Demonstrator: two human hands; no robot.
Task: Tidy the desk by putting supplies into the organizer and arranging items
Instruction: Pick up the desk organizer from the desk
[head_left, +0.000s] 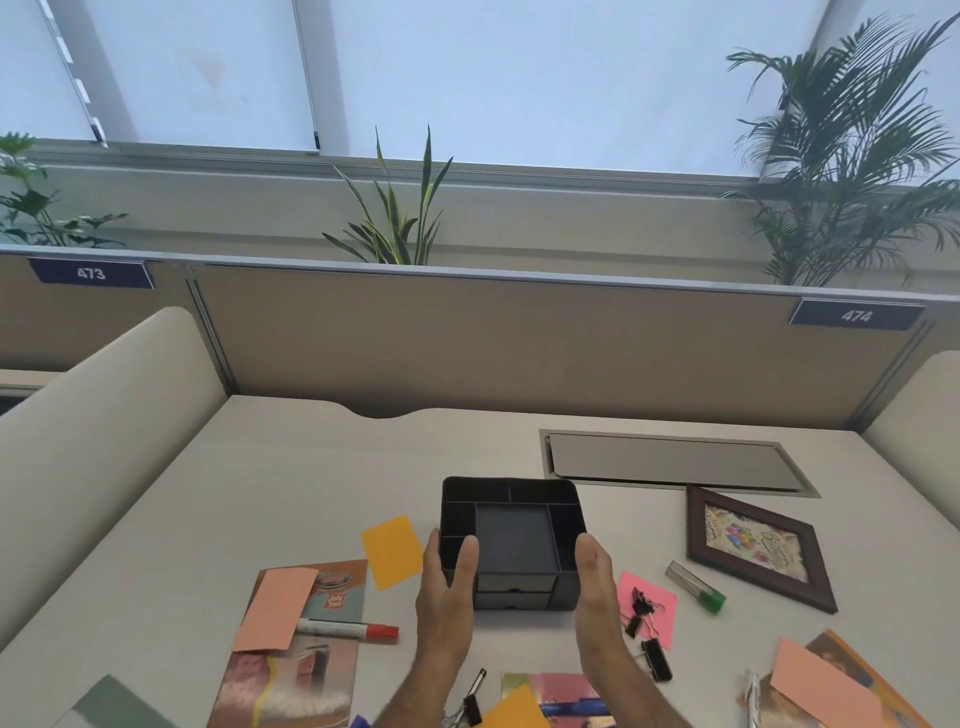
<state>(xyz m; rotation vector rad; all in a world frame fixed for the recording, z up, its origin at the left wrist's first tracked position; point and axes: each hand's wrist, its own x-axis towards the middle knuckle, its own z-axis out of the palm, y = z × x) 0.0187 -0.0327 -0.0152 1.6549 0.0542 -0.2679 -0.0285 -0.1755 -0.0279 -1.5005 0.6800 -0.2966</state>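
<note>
A black desk organizer (511, 540) with several open compartments and small front drawers stands on the white desk (291, 478) in front of me. My left hand (447, 587) grips its front left corner, fingers outside the wall and thumb over the rim. My right hand (592, 577) presses flat against its right side with straight fingers. Loose supplies lie around it: an orange sticky note (390, 551), a red-capped marker (348, 630), a green-capped highlighter (696, 587), and black binder clips (641, 610) on a pink note (662, 597).
A framed picture (756, 545) lies flat to the right. Salmon paper (275, 608) covers a flyer (296, 670) at the left; more papers (821, 680) lie at the right front. A grey cable hatch (675, 462) sits behind. Partition walls (467, 338) enclose the desk.
</note>
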